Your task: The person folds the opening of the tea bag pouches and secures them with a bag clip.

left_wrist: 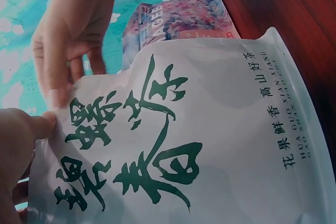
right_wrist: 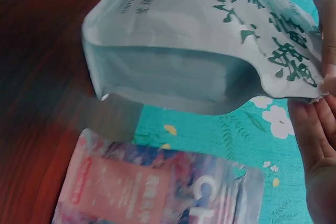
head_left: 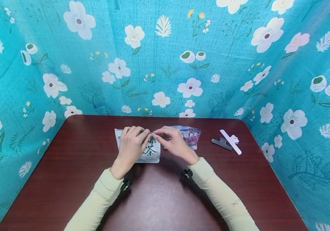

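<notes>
A white pouch (head_left: 153, 158) with large dark green characters stands on the table in front of me. My left hand (head_left: 131, 141) holds it by the top edge, thumb on the printed side. At its top right corner, my right hand (head_left: 174, 142) pinches the edge between thumb and fingers, right beside the left thumb. Seen from the right wrist, the pouch (right_wrist: 173, 27) has a broad grey gusset at its side and bottom. Just right of it is a pink and purple patterned pouch (head_left: 192, 137), partly hidden behind my right hand.
On the right of the dark red-brown table (head_left: 75, 166) lie a white clip (head_left: 230, 142) and a dark grey clip (head_left: 221, 143), close together. A blue flowered cloth (head_left: 153, 64) hangs behind the table and at both sides.
</notes>
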Demonstrator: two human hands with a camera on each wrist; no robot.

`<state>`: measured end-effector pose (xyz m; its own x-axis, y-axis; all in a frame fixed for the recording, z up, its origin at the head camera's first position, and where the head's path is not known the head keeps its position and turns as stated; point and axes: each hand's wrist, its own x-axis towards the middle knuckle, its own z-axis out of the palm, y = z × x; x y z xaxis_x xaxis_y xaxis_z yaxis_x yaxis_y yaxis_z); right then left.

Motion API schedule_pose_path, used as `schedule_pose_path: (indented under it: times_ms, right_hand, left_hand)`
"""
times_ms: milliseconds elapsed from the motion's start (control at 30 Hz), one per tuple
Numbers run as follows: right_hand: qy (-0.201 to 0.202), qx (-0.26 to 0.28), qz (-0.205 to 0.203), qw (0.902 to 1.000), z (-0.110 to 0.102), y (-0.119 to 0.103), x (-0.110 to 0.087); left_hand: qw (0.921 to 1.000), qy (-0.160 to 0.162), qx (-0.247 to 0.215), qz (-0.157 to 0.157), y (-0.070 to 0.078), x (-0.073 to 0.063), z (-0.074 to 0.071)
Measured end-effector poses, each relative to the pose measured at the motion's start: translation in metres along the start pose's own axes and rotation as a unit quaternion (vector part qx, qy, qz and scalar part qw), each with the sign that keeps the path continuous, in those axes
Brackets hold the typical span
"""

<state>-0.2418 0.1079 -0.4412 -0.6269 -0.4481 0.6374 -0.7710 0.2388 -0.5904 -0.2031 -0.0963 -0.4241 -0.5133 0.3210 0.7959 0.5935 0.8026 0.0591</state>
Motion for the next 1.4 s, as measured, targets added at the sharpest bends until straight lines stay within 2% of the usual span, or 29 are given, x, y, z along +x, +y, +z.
schedule_pose_path:
  times_ms: [267,433,600,767,1033,1267,1400]
  right_hand:
    - [0.011,-0.034,-0.052,0.998,0.002,0.0,0.005]
    - [0.014,-0.034,-0.062,0.9974,0.002,0.001,0.004]
    - [0.026,-0.019,-0.04,0.9987,0.003,0.001,0.001]
    - [0.017,0.015,-0.004,0.9997,0.001,-0.002,-0.003]
    - [-0.005,0.051,0.044,0.9977,-0.007,-0.024,-0.003]
    - [-0.002,0.028,0.061,0.9977,-0.007,-0.021,-0.006]
    - [-0.007,0.016,0.05,0.9986,-0.007,-0.019,-0.007]
  left_hand:
    - [1.0,0.005,-0.005,0.003,-0.002,-0.001,0.0]
    - [1.0,0.0,-0.005,0.003,-0.001,-0.002,0.0]
    - [1.0,-0.003,-0.005,0.003,-0.001,-0.003,0.0]
    - [1.0,-0.004,-0.006,0.003,-0.001,-0.002,0.001]
    - [1.0,-0.001,-0.005,0.001,-0.001,-0.001,-0.001]
    - [1.0,0.002,-0.003,0.002,-0.001,-0.001,-0.002]
    - [1.0,-0.002,0.0,0.002,-0.001,-0.002,-0.003]
